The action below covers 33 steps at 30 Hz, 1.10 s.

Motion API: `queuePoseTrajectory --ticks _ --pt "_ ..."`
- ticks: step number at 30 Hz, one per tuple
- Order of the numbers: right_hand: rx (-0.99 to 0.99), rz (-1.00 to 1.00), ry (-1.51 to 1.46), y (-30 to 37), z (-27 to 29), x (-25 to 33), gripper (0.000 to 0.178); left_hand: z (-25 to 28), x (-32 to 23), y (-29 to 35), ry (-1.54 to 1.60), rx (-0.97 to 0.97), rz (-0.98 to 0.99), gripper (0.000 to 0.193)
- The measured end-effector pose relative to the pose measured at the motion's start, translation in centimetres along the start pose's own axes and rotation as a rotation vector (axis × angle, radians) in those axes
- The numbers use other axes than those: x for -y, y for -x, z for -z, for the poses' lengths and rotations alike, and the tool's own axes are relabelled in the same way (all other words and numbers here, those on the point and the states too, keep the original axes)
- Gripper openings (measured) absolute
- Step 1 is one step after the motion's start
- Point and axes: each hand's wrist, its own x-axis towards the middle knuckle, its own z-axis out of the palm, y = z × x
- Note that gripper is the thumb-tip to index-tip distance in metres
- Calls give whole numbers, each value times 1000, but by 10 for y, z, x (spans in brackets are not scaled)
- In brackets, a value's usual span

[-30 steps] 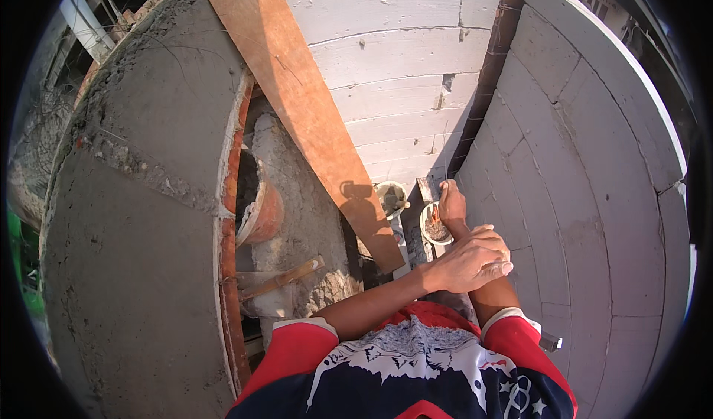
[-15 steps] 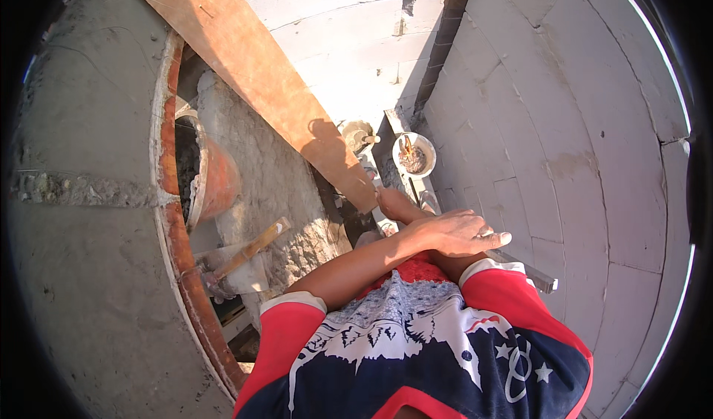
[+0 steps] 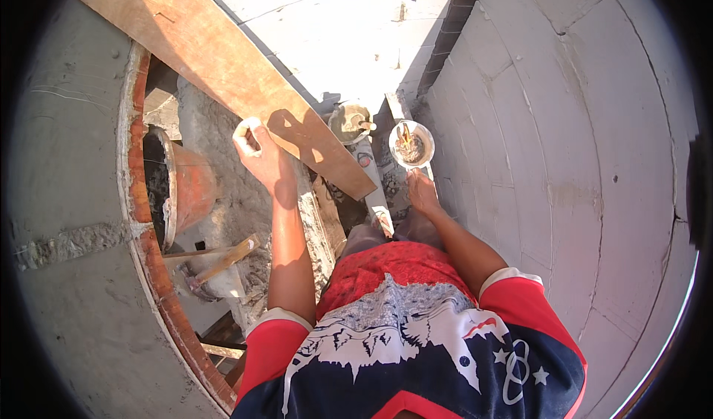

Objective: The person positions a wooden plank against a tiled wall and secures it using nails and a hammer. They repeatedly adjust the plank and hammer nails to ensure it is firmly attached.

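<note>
My left hand (image 3: 256, 148) reaches forward and curls its fingers around the lower edge of a long wooden plank (image 3: 200, 47), which slants from the upper left down toward the middle. My right hand (image 3: 421, 194) is stretched down with its fingers out, lying flat just below a small round bowl (image 3: 411, 144) of grey mortar with a stick in it. I see nothing held in that hand. A second round mortar-smeared container (image 3: 349, 122) stands left of the bowl, by the plank's lower end.
White block walls (image 3: 564, 159) rise at the right and at the back. A grey concrete surface (image 3: 67, 196) with a curved brick rim (image 3: 152, 263) fills the left. Inside the rim stand an orange bucket (image 3: 189, 189) and a wooden-handled tool (image 3: 223, 259) on a mortar heap.
Both hands were together in front of my body. Now the left has reached up to the plank's edge and the right has gone down beside the bowl. The view shifted slightly.
</note>
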Motion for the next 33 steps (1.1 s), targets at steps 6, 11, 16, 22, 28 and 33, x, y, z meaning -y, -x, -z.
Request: queuePoseTrajectory --ticks 6,11,16,22,28,33 --pt "-40 -45 -54 -32 57 -31 40 -6 -6 -113 -354 -289 -101 69" --pt "-85 -52 -76 -57 97 -70 41 -20 1 -160 -60 -204 48 88" --pt "-93 -94 -118 -68 122 -106 42 -25 15 -185 -90 -220 180 93" --pt "-61 -178 -209 -63 157 -92 41 -30 18 -202 -92 -198 352 102" --pt "-97 -197 -226 -52 166 -101 40 -32 -5 -177 23 -187 28 87" --pt "-121 -194 -285 -51 154 -109 38 -57 -131 -168 12 -93 -17 96"
